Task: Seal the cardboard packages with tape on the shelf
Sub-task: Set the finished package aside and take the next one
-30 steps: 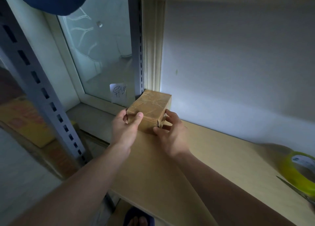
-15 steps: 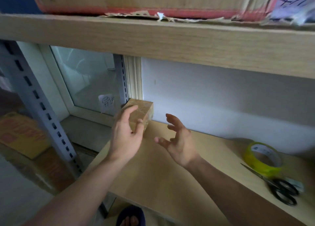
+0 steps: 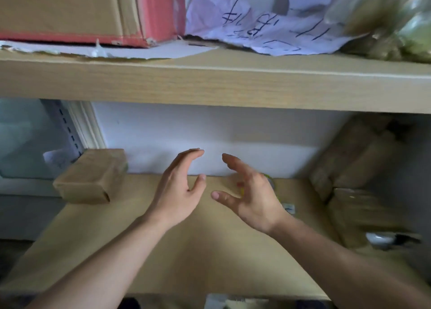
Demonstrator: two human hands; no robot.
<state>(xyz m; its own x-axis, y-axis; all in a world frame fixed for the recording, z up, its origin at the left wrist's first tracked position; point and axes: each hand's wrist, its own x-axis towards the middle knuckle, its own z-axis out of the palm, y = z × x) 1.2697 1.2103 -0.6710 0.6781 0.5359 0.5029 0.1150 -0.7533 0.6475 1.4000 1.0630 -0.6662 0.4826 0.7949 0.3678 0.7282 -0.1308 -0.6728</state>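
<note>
Both hands (image 3: 217, 192) empty, package (image 3: 89, 177) leftward

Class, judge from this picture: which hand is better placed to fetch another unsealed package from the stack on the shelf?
Right hand: open, nearer the stacked packages.

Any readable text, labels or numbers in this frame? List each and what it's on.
Crumpled white paper on the upper shelf: black handwritten strokes, not legible.
Small paper note by the window: markings too blurred to read.
Small white tag beside the right hand: blue marks, too small to read.
Taped cardboard package: no text visible.
</note>
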